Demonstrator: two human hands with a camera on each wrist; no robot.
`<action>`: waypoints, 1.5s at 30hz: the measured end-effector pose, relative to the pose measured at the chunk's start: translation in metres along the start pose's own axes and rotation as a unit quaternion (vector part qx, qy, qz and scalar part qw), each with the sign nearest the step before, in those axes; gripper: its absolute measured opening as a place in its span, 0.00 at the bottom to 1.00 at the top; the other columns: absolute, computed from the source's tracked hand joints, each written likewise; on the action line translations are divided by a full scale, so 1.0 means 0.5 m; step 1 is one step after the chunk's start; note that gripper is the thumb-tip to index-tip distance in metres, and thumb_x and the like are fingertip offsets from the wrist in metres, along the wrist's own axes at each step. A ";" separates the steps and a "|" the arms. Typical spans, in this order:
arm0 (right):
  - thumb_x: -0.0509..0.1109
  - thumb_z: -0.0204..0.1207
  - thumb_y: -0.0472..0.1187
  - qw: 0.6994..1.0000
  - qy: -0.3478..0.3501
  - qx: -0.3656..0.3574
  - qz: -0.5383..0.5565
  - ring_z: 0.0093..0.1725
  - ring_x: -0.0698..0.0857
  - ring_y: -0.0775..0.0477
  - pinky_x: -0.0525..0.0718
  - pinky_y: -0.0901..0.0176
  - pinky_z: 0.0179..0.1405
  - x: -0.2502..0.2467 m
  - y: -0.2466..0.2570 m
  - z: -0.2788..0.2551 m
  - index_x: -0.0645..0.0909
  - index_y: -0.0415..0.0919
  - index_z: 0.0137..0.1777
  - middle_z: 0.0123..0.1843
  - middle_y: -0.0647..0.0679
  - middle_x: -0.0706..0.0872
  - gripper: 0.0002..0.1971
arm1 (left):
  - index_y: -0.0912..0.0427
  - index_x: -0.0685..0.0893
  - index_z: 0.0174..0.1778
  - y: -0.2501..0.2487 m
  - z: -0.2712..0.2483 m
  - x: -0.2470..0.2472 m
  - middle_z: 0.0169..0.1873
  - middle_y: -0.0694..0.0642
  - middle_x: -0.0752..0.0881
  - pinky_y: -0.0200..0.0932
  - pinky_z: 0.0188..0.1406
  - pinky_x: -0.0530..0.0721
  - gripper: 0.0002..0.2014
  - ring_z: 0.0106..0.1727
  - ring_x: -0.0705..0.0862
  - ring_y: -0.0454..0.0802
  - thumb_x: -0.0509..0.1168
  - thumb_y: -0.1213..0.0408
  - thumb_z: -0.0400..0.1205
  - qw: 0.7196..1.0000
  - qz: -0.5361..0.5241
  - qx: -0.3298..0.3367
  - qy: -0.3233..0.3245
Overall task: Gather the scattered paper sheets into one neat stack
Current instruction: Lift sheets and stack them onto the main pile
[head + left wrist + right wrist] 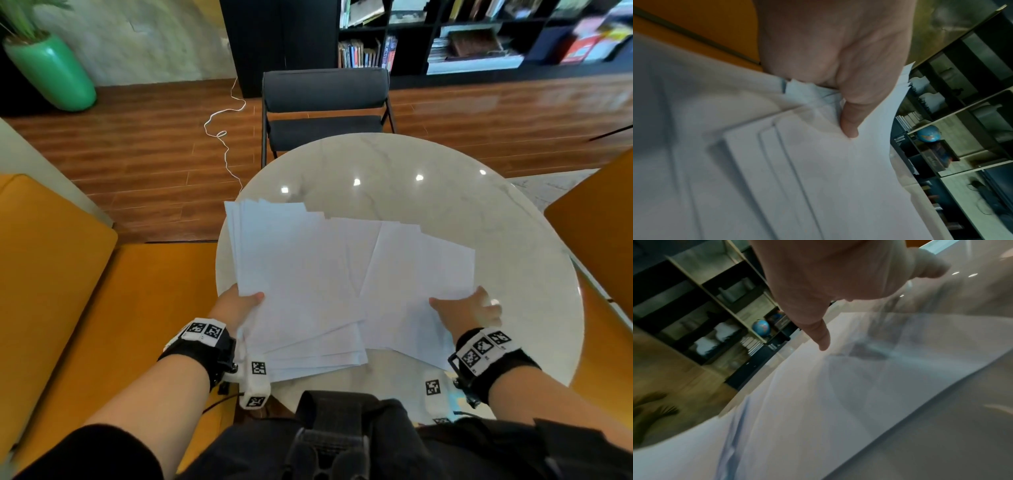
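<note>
White sheets (301, 274), fanned; pinched by left hand (236, 308). Right hand (469, 311) flat, ungripping, on loose sheets (418, 274). Risk: slippage off table (411, 171).

Right hand (818, 277) reaches over the white paper sheets (838, 394), thumb (821, 335) stretched out, its tip at the paper, whether touching is unclear. The sheets overlap on the glossy table (951, 443). Behind, blurred, a shelf unit (701, 293) holds a blue globe (761, 327).
</note>
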State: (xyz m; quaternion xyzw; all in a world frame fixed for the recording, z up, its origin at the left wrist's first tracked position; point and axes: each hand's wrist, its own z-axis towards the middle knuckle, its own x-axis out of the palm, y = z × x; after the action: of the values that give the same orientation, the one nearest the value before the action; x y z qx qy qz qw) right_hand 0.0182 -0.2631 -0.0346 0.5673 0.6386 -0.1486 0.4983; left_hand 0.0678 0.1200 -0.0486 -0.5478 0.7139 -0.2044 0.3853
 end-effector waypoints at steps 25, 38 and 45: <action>0.82 0.61 0.45 0.992 0.088 -0.002 -0.090 0.65 0.79 0.31 0.80 0.45 0.62 0.069 0.101 -0.023 0.66 0.33 0.71 0.68 0.33 0.77 0.41 | 0.61 0.76 0.73 0.019 0.000 0.004 0.68 0.63 0.83 0.62 0.72 0.77 0.27 0.68 0.80 0.65 0.70 0.55 0.78 0.997 0.049 -0.058 -0.019; 0.82 0.59 0.54 0.992 0.070 -0.023 -0.106 0.70 0.72 0.31 0.74 0.40 0.69 0.077 0.104 -0.042 0.65 0.36 0.72 0.71 0.34 0.69 0.46 | 0.60 0.77 0.71 0.021 0.003 0.005 0.67 0.62 0.83 0.62 0.71 0.77 0.26 0.67 0.80 0.65 0.70 0.56 0.78 0.997 0.039 -0.060 -0.022; 0.86 0.54 0.43 0.988 0.093 -0.003 0.127 0.61 0.81 0.30 0.82 0.40 0.61 0.093 0.094 -0.033 0.62 0.37 0.74 0.67 0.34 0.76 0.50 | 0.64 0.75 0.72 0.016 -0.003 0.013 0.69 0.65 0.81 0.56 0.69 0.75 0.24 0.69 0.78 0.66 0.67 0.59 0.81 0.997 0.062 -0.047 -0.022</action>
State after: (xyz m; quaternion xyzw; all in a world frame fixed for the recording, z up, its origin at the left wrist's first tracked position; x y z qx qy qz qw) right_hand 0.0578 -0.2094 -0.0467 0.6533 0.6057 -0.0287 0.4534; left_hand 0.0610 0.1162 -0.0554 -0.5246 0.7464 -0.1347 0.3867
